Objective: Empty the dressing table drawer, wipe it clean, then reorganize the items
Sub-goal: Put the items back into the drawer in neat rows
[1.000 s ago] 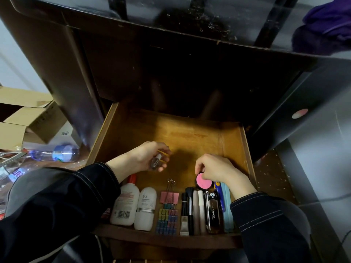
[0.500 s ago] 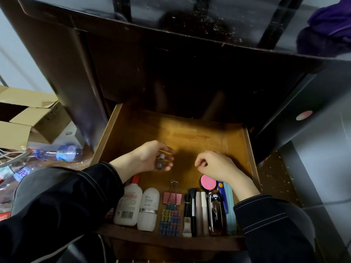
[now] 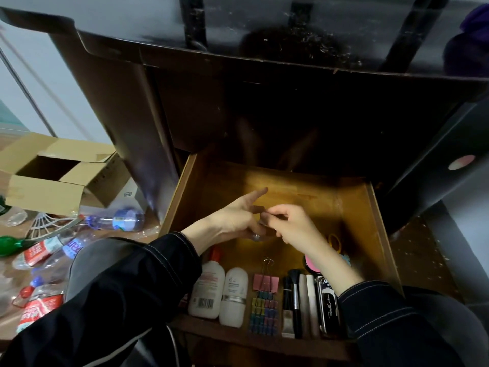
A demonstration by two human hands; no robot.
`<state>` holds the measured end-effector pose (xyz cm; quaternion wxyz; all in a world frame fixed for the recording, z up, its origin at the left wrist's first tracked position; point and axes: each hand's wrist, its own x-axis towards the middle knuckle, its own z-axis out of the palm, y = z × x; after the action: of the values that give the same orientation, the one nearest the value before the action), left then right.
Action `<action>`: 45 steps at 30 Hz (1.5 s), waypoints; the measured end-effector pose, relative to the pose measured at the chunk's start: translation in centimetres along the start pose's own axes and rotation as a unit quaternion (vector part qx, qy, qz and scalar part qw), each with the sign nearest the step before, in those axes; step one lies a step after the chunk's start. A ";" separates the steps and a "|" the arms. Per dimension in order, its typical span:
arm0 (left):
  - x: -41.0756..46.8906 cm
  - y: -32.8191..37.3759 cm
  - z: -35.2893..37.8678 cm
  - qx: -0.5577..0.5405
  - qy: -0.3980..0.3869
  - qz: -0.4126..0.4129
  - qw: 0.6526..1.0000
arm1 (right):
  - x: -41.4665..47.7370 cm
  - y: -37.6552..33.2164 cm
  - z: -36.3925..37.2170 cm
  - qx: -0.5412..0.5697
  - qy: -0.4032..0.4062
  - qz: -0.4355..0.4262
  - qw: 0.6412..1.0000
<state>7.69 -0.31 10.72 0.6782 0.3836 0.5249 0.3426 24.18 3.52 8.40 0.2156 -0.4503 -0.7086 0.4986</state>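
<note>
The wooden drawer (image 3: pixel 382 234) stands pulled out of the dark dressing table (image 3: pixel 238 107). Along its front lie a white lotion bottle (image 3: pixel 205 292), a white roll-on (image 3: pixel 234 295), a pink binder clip (image 3: pixel 266 282), several small coloured clips (image 3: pixel 263 313), makeup brushes (image 3: pixel 295 300), a black case (image 3: pixel 328 305) and a pink compact (image 3: pixel 312 266). My left hand (image 3: pixel 235 219) hovers mid-drawer, index finger straight, its other fingers curled round a small glass bottle (image 3: pixel 256 237). My right hand (image 3: pixel 293 225) meets it and pinches something small at my left fingertips; what it is cannot be made out.
A yellow hair tie (image 3: pixel 334 242) lies by the drawer's right wall. On the floor to the left are an open cardboard box (image 3: pixel 53 178) and several plastic bottles (image 3: pixel 116 222). A purple cloth (image 3: pixel 471 49) sits on the tabletop at the far right.
My right hand left the pink compact and moved up-left to meet my left hand. My left index finger has straightened. The camera shifted, bringing more of the floor on the left into view.
</note>
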 end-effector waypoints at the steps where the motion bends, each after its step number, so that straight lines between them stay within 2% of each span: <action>1: -0.1 0.0 0.0 0.031 0.001 0.009 0.999 | 0.0 0.1 -0.1 0.017 -0.005 0.013 1.000; 4: -0.5 0.0 0.0 0.091 0.004 0.031 0.995 | 0.0 0.5 -0.5 0.047 -0.025 0.062 0.997; 7: -0.6 -0.3 -0.3 0.143 0.032 0.063 0.987 | -0.1 0.5 -0.8 0.078 -0.044 0.074 0.993; 10: -1.4 -0.1 -0.7 0.235 0.083 0.109 0.962 | -0.5 0.5 -1.0 0.122 -0.020 0.075 0.990; 12: -2.7 0.2 -1.5 0.317 0.147 0.148 0.925 | -0.6 0.9 -1.4 0.137 0.016 0.074 0.988; 15: -5.8 0.3 -3.8 0.333 0.252 0.223 0.881 | -0.6 1.2 -1.8 0.122 0.053 0.066 0.989; 16: -6.9 0.2 -4.8 0.341 0.283 0.258 0.858 | -0.5 1.2 -1.6 0.108 0.055 0.060 0.991; 18: -8.9 -0.5 -6.5 0.406 0.335 0.307 0.793 | -0.4 0.7 -0.7 0.081 0.050 0.045 0.994; 20: -10.1 -1.7 -7.6 0.470 0.363 0.298 0.747 | -0.1 -0.1 1.1 0.079 0.043 0.033 0.995; 22: -10.5 -2.7 -8.0 0.485 0.360 0.272 0.749 | 0.4 -1.1 3.4 0.080 0.035 0.019 0.996; 26: -10.4 -3.1 -7.8 0.497 0.354 0.271 0.745 | 2.5 -2.5 7.8 0.040 0.015 0.005 0.999; 33: -10.7 -3.0 -7.5 0.510 0.363 0.266 0.733 | 5.4 -0.4 11.0 -0.073 0.032 0.088 0.993; 36: -10.8 -3.0 -7.3 0.532 0.357 0.257 0.723 | 5.8 0.3 11.5 -0.079 0.028 0.120 0.989; 40: -10.8 -2.9 -7.2 0.535 0.360 0.248 0.723 | 5.6 0.4 12.0 -0.137 0.029 0.092 0.986; 45: -10.8 -2.7 -7.0 0.532 0.361 0.239 0.727 | 5.4 -0.3 12.5 -0.216 -0.024 0.055 0.975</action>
<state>-1.32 -9.81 12.08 0.0178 0.6416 0.7176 0.2703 11.90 1.67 2.73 0.0682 -0.5123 -0.7785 0.3561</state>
